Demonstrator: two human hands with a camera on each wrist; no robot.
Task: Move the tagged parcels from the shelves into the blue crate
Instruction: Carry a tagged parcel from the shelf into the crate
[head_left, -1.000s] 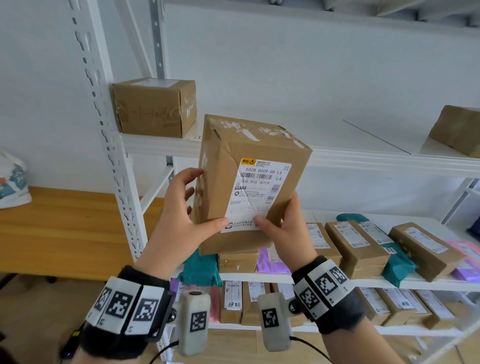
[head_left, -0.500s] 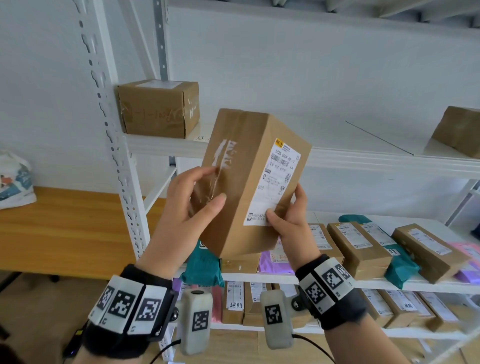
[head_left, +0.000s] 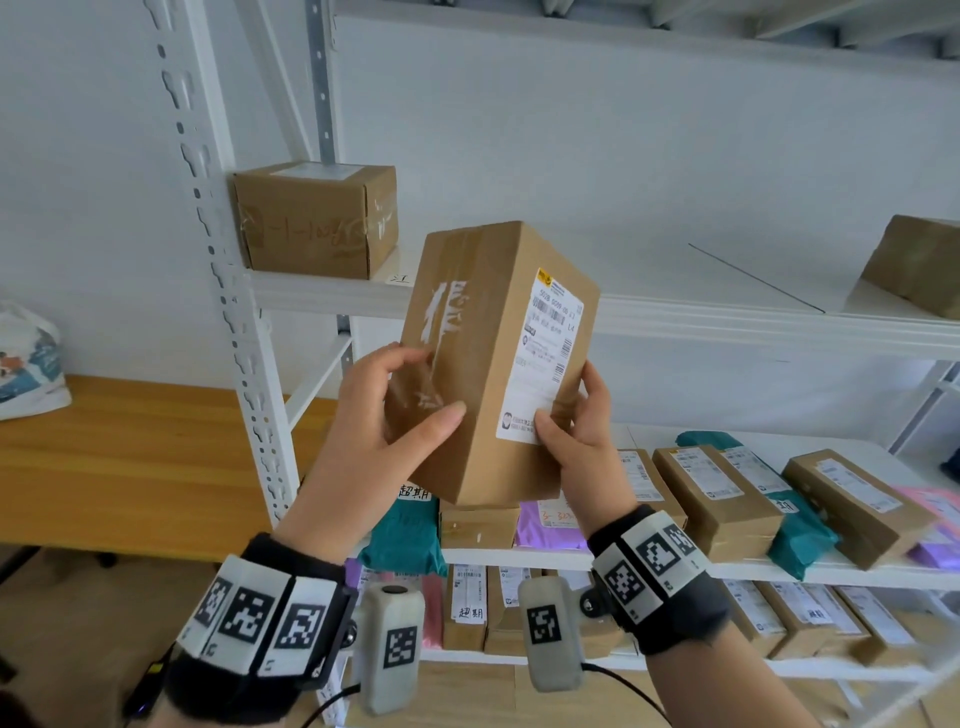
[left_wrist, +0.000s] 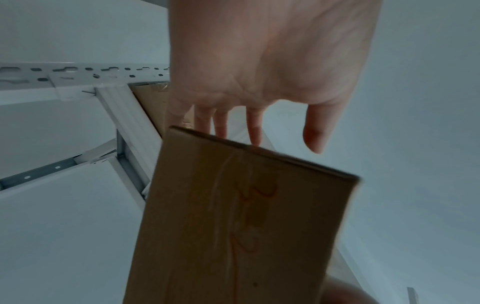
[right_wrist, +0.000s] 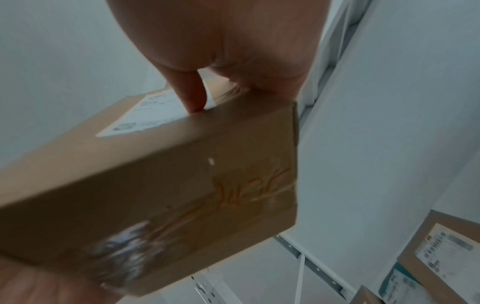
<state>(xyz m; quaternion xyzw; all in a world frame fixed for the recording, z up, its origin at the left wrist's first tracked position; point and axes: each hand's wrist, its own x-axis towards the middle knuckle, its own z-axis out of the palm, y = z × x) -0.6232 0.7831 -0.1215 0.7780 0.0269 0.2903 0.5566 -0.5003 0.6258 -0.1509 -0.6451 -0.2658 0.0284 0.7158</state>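
A brown cardboard parcel (head_left: 483, 364) with a white shipping label and clear tape stands upright in the air in front of the shelves, and both hands hold it. My left hand (head_left: 384, 415) grips its lower left, thumb across the taped face and fingers behind. My right hand (head_left: 576, 431) pinches the lower right, thumb on the label. The left wrist view shows my left hand (left_wrist: 259, 72) with its fingers behind the parcel (left_wrist: 233, 226). In the right wrist view my right hand (right_wrist: 221, 41) has its thumb on the labelled face of the parcel (right_wrist: 168, 185). The blue crate is not in view.
One cardboard box (head_left: 317, 218) sits on the upper shelf at left and another (head_left: 919, 260) at far right. The middle shelf (head_left: 831, 574) holds several labelled boxes and teal and purple bags; more parcels fill the shelf below. A wooden table (head_left: 104, 467) stands left of the white upright (head_left: 228, 291).
The parcel has turned in my hands: its label, which faced me, now faces right, and the taped side shows. My left thumb has shifted onto the taped face.
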